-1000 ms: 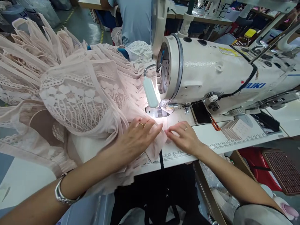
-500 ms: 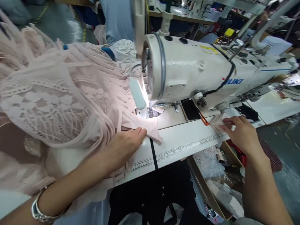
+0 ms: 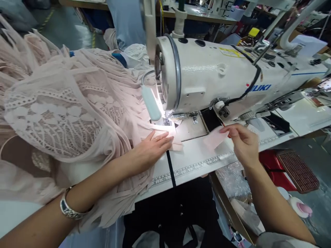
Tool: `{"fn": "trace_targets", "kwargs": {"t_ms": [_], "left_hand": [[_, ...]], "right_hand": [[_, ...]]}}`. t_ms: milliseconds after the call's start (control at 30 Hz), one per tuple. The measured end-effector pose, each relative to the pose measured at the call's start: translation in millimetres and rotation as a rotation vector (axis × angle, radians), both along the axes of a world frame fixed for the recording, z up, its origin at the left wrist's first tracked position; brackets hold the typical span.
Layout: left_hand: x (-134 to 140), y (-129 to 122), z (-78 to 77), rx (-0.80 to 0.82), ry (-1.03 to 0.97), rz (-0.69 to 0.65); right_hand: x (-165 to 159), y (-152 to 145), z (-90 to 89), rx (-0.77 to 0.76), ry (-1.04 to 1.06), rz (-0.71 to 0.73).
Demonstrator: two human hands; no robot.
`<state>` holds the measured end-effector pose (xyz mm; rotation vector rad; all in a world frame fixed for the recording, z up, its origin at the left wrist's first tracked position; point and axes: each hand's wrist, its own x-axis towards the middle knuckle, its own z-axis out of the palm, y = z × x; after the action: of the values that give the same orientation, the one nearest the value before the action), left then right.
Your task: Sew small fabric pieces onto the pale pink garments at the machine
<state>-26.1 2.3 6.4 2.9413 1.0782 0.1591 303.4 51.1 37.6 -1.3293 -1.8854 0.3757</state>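
My left hand (image 3: 155,148) lies flat, fingers stretched out, on a pale pink fabric strip (image 3: 177,146) just in front of the sewing machine's lit needle area. The strip joins a heap of pale pink garments with a lace panel (image 3: 59,117), which covers the left of the table. My right hand (image 3: 244,141) pinches a small, thin pale pink fabric piece (image 3: 216,137) between thumb and fingers, holding it by its right end over the table. The white sewing machine (image 3: 207,72) stands behind both hands, with a pale green lamp (image 3: 150,103) beside its needle.
A printed ruler (image 3: 196,167) runs along the table's front edge, crossed by a black strip (image 3: 170,168). Below right are an open cardboard box (image 3: 227,206) of plastic bags and a red stool (image 3: 279,172). A person in light blue (image 3: 129,24) is behind the machine.
My right hand has moved left from the patterned pieces on the right, now carrying the small pink piece. My left hand has flattened and spread over the strip near the needle.
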Motion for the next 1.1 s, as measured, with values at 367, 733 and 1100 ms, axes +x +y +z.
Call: {"fn": "trace_targets", "kwargs": {"t_ms": [367, 733, 1100], "left_hand": [[21.1, -11.5, 21.9, 0.124, 0.219, 0.282], [0.6, 13.8, -23.2, 0.255, -0.018, 0.186], [22.1, 11.5, -17.0, 0.167, -0.077, 0.41]], "right_hand": [[-91.8, 36.9, -38.2, 0.063, -0.677, 0.323], [-104.4, 22.0, -34.8, 0.118, -0.845, 0.44], [-125.4, 39.7, -40.5, -0.255, -0.379, 0.326]]}}
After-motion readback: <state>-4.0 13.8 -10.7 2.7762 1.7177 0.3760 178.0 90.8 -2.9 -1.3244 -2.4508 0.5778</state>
